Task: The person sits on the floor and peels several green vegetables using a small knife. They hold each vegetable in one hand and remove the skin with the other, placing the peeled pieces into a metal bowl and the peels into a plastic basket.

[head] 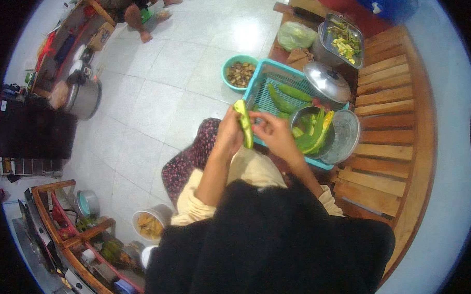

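My left hand (231, 131) grips a split length of green gourd (245, 125), held upright with its pale inner side showing. My right hand (273, 132) is close against the gourd's right side, fingers bent; whether anything is pinched in them is not clear. Just right of my hands is a turquoise plastic basket (259, 78) with whole long green gourds (282, 100) in it. A metal bowl (330, 143) at the basket's near right corner contains split green pieces (316, 134), some with yellow edges. A clear round lid or dish (346, 133) lies beside the bowl.
Behind the basket are a turquoise bowl of chopped pieces (240, 75), a domed metal lid (326, 81) and a metal tray of food (342, 42). A slatted wooden bench (383, 103) borders the right. Another person's leg (136, 22) shows far left. A bucket (148, 224) stands nearby.
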A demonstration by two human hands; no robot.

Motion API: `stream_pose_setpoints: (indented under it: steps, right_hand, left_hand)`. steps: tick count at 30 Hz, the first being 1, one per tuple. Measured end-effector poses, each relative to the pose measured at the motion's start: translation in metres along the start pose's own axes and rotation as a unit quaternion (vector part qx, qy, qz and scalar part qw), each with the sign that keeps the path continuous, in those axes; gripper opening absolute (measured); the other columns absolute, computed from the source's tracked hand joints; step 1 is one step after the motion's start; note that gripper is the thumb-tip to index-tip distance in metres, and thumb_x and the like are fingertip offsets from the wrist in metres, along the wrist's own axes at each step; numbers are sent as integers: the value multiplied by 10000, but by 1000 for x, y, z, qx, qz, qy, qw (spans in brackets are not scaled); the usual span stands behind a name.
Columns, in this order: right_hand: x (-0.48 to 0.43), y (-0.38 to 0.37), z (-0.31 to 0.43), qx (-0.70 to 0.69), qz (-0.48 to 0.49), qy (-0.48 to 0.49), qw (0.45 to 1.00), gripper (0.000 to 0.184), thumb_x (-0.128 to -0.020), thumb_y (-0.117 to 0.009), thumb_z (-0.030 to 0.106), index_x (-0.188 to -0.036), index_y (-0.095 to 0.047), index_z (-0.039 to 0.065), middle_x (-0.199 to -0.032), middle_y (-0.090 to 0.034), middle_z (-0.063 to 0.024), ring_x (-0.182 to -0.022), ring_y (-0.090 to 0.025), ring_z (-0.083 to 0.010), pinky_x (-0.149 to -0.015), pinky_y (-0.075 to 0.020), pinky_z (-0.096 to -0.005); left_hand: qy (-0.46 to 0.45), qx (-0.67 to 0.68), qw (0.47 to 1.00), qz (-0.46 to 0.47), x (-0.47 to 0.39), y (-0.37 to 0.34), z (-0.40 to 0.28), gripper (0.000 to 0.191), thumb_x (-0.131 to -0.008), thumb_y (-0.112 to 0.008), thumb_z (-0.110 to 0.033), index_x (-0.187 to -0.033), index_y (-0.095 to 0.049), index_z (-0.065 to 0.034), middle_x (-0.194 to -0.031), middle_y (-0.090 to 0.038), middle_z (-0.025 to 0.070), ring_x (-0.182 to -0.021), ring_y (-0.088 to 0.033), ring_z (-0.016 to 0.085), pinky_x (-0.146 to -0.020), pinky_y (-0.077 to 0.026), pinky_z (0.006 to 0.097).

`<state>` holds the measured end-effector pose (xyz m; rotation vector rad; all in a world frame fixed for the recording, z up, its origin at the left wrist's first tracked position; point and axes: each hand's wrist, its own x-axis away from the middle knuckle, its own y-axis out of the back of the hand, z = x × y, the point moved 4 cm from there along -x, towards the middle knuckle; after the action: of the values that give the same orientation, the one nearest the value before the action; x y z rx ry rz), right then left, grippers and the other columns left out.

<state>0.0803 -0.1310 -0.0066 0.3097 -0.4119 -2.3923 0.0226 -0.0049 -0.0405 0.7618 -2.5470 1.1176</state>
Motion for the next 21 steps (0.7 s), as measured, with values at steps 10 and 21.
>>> stream_pose_setpoints:
  steps: [10, 21]
  right_hand:
    - [-1, -26, -4, 47, 29, 56, 997, 301, -846, -628, 43, -1136, -572, -14, -935, -659, -225, -881, -646, -405, -732, -512, -446]
    - [-8, -21, -16, -90, -62, -29, 994, 173, -888, -556, 64, -1011, -652, -12, -817, -664, -190, -754, -665, -239, -714, -506, -341]
  left_hand:
    - [56, 25, 998, -5, 1, 8, 5, 399, -961, -369, -103, -1345, -433, -16, -1115, -544, 133, -997, -565, 233, -922, -474, 388]
    - [18, 24, 999, 22, -4, 7, 6, 463, -1000, -327, -211, -1434, -350, -52, -1219, -532, 168, -1105, -541, 255, -1011, -427, 402]
